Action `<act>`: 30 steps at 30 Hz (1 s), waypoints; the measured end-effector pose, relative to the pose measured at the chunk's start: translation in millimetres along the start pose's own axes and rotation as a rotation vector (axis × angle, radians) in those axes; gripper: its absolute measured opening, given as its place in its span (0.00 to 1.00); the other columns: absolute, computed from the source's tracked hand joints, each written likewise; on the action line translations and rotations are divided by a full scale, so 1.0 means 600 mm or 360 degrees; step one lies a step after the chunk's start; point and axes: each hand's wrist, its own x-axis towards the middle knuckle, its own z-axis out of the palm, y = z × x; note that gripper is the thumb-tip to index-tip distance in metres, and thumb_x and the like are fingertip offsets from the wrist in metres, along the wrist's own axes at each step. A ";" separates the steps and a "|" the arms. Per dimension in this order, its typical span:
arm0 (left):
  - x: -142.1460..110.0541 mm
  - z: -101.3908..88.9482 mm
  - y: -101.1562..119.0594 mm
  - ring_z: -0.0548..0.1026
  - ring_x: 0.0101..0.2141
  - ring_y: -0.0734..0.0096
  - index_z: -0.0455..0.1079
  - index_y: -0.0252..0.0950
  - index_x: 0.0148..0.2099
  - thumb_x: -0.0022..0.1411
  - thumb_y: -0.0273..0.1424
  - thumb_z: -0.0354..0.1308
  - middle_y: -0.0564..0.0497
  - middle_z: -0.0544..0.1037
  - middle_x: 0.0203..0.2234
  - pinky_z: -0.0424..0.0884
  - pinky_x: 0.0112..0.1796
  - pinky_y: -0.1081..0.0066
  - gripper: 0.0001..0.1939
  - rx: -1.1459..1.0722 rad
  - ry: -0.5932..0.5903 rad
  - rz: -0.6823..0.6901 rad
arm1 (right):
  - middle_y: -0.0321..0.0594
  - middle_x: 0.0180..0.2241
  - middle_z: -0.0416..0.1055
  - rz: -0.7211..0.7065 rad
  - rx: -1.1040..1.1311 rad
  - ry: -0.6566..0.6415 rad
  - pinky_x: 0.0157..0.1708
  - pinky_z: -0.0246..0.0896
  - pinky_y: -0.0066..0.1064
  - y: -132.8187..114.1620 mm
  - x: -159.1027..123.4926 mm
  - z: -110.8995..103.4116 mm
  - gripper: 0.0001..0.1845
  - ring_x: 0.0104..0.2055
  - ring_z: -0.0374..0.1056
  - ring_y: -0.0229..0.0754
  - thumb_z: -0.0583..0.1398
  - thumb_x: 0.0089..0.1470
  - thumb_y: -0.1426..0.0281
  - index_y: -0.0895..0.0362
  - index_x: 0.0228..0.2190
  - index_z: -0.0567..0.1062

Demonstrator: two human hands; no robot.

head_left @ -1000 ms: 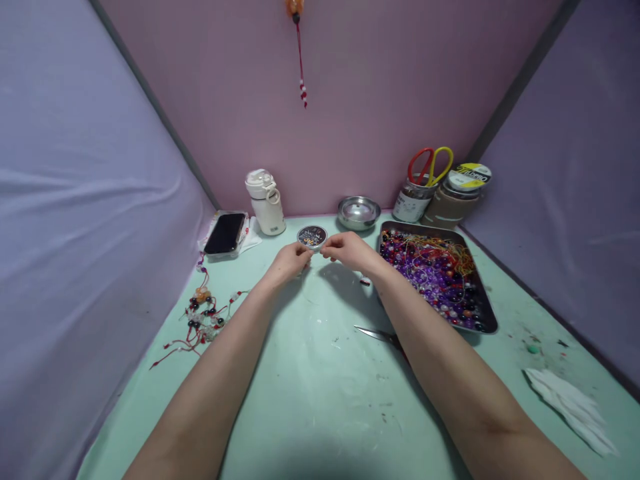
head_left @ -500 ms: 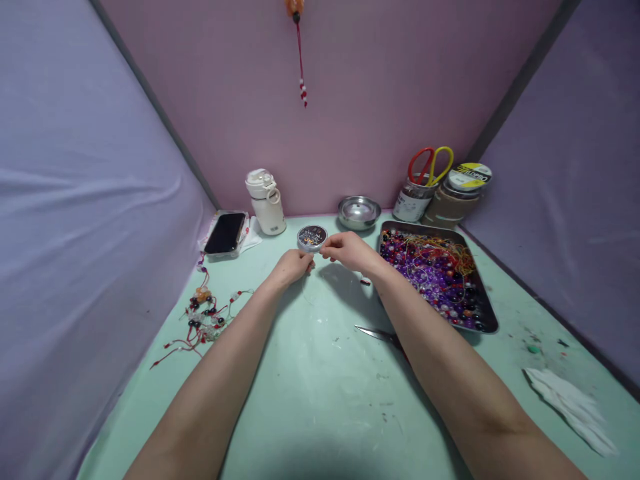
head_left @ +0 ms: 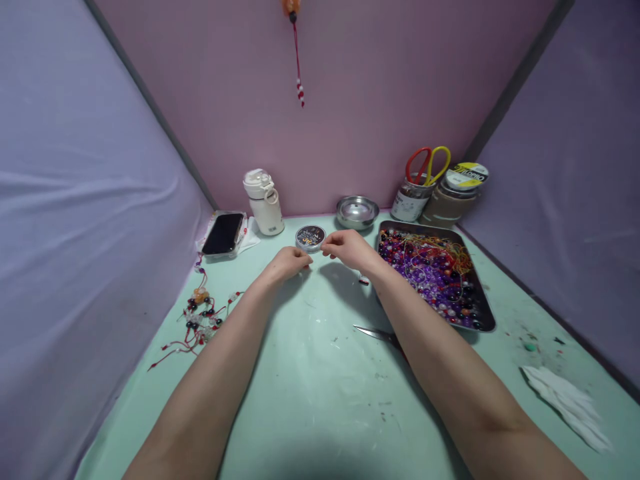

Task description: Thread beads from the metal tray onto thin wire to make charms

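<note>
My left hand (head_left: 291,261) is closed just above the table, its fingertips pinched; what it grips is too small to make out, though a faint thin line seems to run below it. Opposite it, my right hand (head_left: 345,245) pinches thumb and forefinger together, also on something I cannot make out. Behind both hands lies a small round spool with a dark printed label (head_left: 311,237), very near the right fingertips. A small dark and white piece (head_left: 363,281) rests under my right wrist. The scissors (head_left: 377,333) lie with their blades showing and their handles hidden by my right forearm.
A tray of beads and threads (head_left: 487,313) stands at right. Behind are a metal bowl (head_left: 357,212), a jar with scissors (head_left: 409,205), another jar (head_left: 447,203) and a white bottle (head_left: 267,212). Left are a phone (head_left: 224,235) and beaded strings (head_left: 203,313). A white cloth (head_left: 565,403) lies front right.
My left hand has shifted slightly left, widening the gap between the hands. My right hand stays pinched beside the spool. The whole view has moved a little.
</note>
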 end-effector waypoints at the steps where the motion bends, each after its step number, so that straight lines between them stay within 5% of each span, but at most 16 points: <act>1: -0.001 -0.001 0.001 0.60 0.19 0.75 0.70 0.35 0.24 0.49 0.35 0.56 0.52 0.69 0.17 0.53 0.22 0.71 0.09 -0.0004 -0.0007 0.0000 | 0.40 0.26 0.75 -0.0009 0.0009 0.0029 0.26 0.58 0.25 0.002 0.001 0.000 0.06 0.27 0.67 0.36 0.59 0.48 0.71 0.59 0.25 0.75; 10: 0.004 0.002 -0.005 0.61 0.20 0.74 0.71 0.34 0.27 0.50 0.33 0.54 0.48 0.76 0.23 0.55 0.23 0.72 0.08 -0.0036 -0.0032 0.0044 | 0.40 0.25 0.75 -0.0014 0.0103 0.0128 0.27 0.59 0.26 -0.004 0.000 -0.001 0.06 0.25 0.67 0.36 0.59 0.48 0.71 0.59 0.24 0.74; 30: 0.003 -0.001 -0.004 0.60 0.17 0.75 0.73 0.34 0.30 0.55 0.39 0.53 0.52 0.70 0.15 0.54 0.22 0.71 0.14 -0.0026 0.0016 0.0071 | 0.41 0.25 0.75 -0.0046 0.0113 0.0172 0.26 0.59 0.26 -0.004 0.002 -0.002 0.07 0.25 0.67 0.36 0.58 0.48 0.70 0.59 0.24 0.75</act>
